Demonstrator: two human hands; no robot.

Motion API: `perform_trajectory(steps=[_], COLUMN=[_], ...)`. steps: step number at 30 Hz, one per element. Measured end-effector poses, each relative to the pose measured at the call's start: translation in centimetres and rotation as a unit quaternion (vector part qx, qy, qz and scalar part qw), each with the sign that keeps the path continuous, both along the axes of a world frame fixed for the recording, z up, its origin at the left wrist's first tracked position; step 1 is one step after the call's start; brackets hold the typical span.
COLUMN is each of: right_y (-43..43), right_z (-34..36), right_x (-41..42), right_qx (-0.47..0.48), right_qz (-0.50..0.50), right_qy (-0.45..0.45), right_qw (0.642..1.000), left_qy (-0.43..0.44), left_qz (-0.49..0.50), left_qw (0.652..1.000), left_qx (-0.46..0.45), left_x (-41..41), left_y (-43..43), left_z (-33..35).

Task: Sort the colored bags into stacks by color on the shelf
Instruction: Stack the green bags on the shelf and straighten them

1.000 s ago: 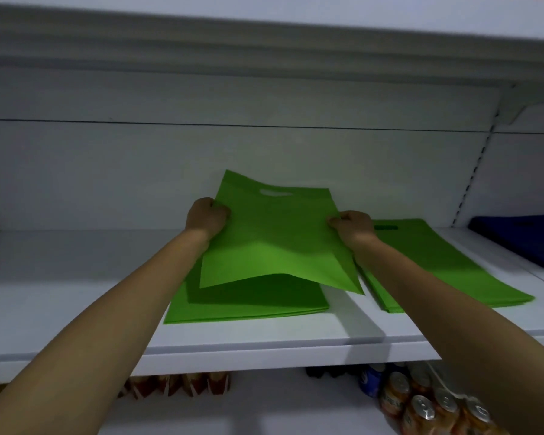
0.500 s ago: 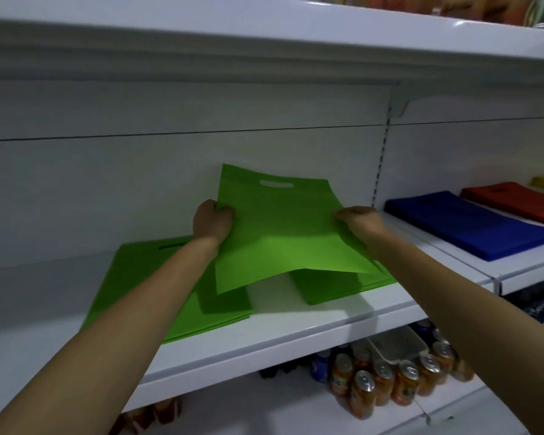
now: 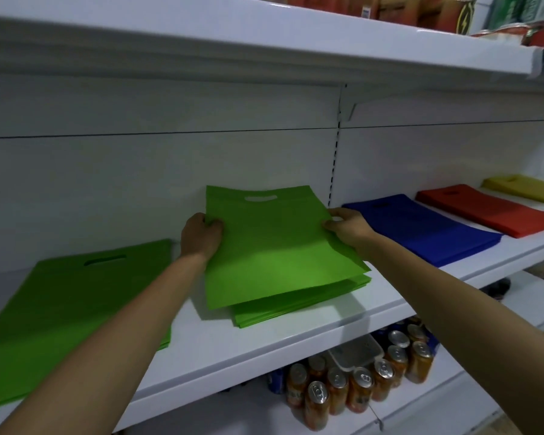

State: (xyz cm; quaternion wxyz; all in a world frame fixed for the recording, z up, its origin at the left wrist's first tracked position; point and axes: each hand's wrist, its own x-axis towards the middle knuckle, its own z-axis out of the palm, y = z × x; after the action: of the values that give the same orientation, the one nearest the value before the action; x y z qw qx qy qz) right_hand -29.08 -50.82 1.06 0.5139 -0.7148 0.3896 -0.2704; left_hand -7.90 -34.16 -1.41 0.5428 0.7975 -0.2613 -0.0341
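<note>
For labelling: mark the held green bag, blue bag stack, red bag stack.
held green bag [image 3: 274, 252]: head view, front panel.
blue bag stack [image 3: 421, 229]: head view, top bag.
red bag stack [image 3: 487, 208]: head view, top bag.

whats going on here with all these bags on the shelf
A person is sorting flat coloured bags on a white shelf. The left hand and right hand grip the side edges of one green bag, holding it over a green stack with its near edge raised. A second green pile lies to the left. Blue, red and yellow stacks lie to the right.
</note>
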Motion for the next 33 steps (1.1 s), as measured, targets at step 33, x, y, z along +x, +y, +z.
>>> perform_trajectory(steps=[33], right_y=[-7.5], right_z=[-8.0], right_x=[1.9], right_qx=[-0.218], right_qz=[0.022], right_qy=[0.247], right_qw=[0.944], left_qy=[-0.049], left_qz=[0.037], left_qw=[0.972], left_qx=[0.227], left_x=[-0.8], left_y=[-2.2], left_z=[-6.5])
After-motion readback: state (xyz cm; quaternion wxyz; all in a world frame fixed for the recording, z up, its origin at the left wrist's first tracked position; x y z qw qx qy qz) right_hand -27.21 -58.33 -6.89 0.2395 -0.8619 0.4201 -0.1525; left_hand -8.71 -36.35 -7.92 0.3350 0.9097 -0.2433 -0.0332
